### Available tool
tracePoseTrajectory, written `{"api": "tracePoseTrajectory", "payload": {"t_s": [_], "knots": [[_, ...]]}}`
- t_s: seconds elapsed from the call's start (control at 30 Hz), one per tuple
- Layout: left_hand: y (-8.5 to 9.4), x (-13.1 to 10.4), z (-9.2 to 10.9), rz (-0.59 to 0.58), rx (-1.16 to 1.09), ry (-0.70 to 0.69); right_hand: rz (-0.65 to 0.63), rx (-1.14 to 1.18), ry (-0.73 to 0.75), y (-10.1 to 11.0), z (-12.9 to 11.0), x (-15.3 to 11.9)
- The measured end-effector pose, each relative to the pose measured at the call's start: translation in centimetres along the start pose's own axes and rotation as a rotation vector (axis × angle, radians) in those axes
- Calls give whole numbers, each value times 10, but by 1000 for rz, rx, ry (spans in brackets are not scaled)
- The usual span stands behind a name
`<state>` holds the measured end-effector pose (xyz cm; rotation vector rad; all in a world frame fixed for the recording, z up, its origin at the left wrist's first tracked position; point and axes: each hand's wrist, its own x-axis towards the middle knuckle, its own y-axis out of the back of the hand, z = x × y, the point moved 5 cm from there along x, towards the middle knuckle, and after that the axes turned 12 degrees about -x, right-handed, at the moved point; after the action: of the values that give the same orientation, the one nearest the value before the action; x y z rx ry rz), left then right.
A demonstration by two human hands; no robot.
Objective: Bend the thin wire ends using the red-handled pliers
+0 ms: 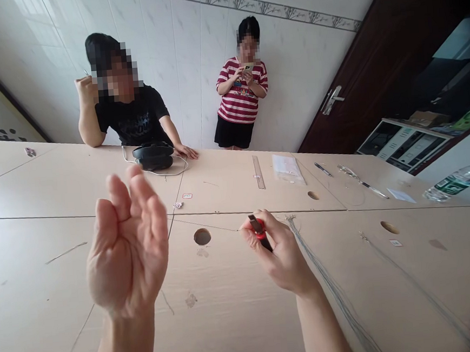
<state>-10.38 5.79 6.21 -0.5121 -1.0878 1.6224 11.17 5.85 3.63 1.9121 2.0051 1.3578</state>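
My left hand (129, 249) is raised above the table, its palm towards me, the fingers apart and slightly curled. A thin wire (206, 224) stretches from beside this hand to my right fingertips; whether the left hand grips its end is hidden. My right hand (279, 248) is closed around a red-and-black hand tool (257, 227) with a flat dark metal tip, and its thumb and finger pinch the wire's end. Just right of that hand lies a bundle of long thin wires (328, 277) with small metal ends. Another wire bundle (409, 276) lies farther right.
Across the pale table (229, 306), a person in black (132, 116) sits behind a dark device with a white cable (154, 155). Another person (238, 91) stands with a phone. A ruler (258, 172), plastic bags (288, 169), pen (323, 169) and bottle (457, 180) lie about. Round holes (202, 236) pierce the tabletop.
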Motion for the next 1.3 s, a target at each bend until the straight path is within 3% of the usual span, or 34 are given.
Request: {"api": "tracePoseTrajectory", "payload": {"t_s": [0.13,0.3,0.43,0.57,0.7,0.83,1.07,1.2,1.3], "knots": [[2,6,-15,-101,76,-75,-36,-13,35,0,-6,-2],[14,10,-39,-60,236,-53,-78,-41,55,3,-13,-3],[16,5,-64,-147,513,219,-69,-56,78,6,-15,-3],[11,-7,-81,-390,727,534,-39,-63,96,11,-12,-5],[4,-20,-85,-632,745,764,5,-89,93,18,-9,-5],[1,-28,-85,-731,653,915,62,-86,50,23,-6,-3],[7,-28,-81,-810,749,958,82,-81,17,25,0,-3],[10,-26,-74,-907,822,899,82,-74,14,24,2,-3],[14,-22,-67,-910,895,866,102,-66,17,25,3,-3]]}}
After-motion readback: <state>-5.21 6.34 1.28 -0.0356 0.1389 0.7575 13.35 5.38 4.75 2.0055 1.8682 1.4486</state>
